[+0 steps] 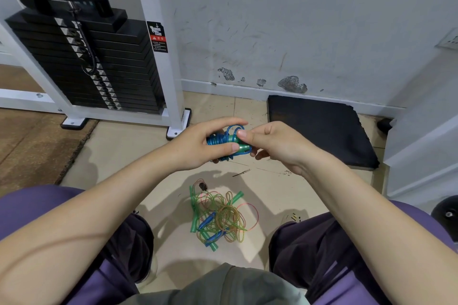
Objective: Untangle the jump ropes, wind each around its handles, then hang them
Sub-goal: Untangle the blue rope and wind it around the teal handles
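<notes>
Already one translucent blue plastic jump rope (226,140) is nearly wound, gripped by left hand (198,145) and pinched by right hand (270,146); below it, the tangled green, blue and pink rope pile (220,218) awaits; nothing hung.

Even indoor light, soft shadows, fisheye-bent edges.

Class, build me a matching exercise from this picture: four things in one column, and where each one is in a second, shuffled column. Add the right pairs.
Things
1. blue rope
2. tangled ropes
3. black mat
4. weight stack

Places
A. flat on the floor against the wall, at right
B. inside the white machine frame, upper left
C. held between the left hand and right hand
D. heaped on the floor between the person's knees

Pairs: 1-C, 2-D, 3-A, 4-B
</notes>
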Motion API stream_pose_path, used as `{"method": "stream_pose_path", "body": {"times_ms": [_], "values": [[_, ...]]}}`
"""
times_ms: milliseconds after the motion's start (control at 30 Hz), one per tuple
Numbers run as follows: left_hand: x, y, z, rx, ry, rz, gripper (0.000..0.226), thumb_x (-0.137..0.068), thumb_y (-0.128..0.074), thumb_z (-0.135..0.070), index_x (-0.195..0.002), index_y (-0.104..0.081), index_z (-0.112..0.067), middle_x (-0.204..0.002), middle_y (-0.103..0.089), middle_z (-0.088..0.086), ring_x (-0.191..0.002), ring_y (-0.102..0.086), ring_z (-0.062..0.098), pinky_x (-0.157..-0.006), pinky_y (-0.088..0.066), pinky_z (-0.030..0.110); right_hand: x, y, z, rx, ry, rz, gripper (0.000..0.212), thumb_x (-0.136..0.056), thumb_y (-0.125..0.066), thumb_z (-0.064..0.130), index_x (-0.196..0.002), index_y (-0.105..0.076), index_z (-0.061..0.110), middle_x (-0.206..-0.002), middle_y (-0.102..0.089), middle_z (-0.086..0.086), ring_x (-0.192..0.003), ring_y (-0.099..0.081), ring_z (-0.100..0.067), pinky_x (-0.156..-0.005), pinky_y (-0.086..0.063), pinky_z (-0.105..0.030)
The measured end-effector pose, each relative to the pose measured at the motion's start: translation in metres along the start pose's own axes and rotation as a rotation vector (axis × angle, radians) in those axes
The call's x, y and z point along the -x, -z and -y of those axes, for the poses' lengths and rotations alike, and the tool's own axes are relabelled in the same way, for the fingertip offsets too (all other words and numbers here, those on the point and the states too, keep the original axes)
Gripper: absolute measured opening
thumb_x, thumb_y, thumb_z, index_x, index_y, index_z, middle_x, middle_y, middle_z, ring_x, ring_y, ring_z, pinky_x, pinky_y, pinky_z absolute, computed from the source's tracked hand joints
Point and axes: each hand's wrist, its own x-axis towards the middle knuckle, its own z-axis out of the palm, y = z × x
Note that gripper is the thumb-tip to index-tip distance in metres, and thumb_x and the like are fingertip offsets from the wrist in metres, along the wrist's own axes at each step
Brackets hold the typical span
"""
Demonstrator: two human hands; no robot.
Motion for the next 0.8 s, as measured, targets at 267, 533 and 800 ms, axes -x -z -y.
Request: {"method": "stream_pose_path", "body": {"times_ms": [267,533,800], "values": [[-0.0018,-0.0008,0.0,0.085,0.111,-0.062,0.019,-0.089,-0.071,-0.018,-0.104,-0.066,-0.007,-0.082,-0.07,0.01,-0.062,-0.065,0.013,-0.063,-0.056,0.03,-0.0008,0.0005,0.0008,0.069,0.152,-0.069,0.021,-0.083,-0.076,0.025,-0.095,-0.063,0.012,-0.077,-0.065,-0.008,-0.057,-0.058,-0.01,-0.049,-0.043,-0.016],[-0.0034,-0.0004,0.004,0.152,0.173,-0.08,0.019,-0.09,-0.071,-0.022,-0.103,-0.066,-0.009,-0.086,-0.07,0.017,-0.061,-0.064,0.016,-0.059,-0.051,0.024,-0.0036,0.0009,0.0013,-0.066,0.197,-0.046,0.009,-0.084,-0.071,-0.002,-0.086,-0.063,0.002,-0.069,-0.067,-0.014,-0.055,-0.064,-0.019,-0.056,-0.057,-0.027],[-0.0064,0.0023,-0.0008,0.176,0.262,-0.138,0.031,-0.09,-0.069,-0.037,-0.098,-0.069,-0.008,-0.063,-0.067,0.001,-0.054,-0.058,0.016,-0.049,-0.042,0.014,-0.0033,0.0025,0.0025,-0.025,0.345,-0.321,0.015,-0.093,-0.06,0.005,-0.081,-0.06,0.013,-0.058,-0.062,-0.01,-0.056,-0.058,-0.024,-0.06,-0.051,-0.037]]}}
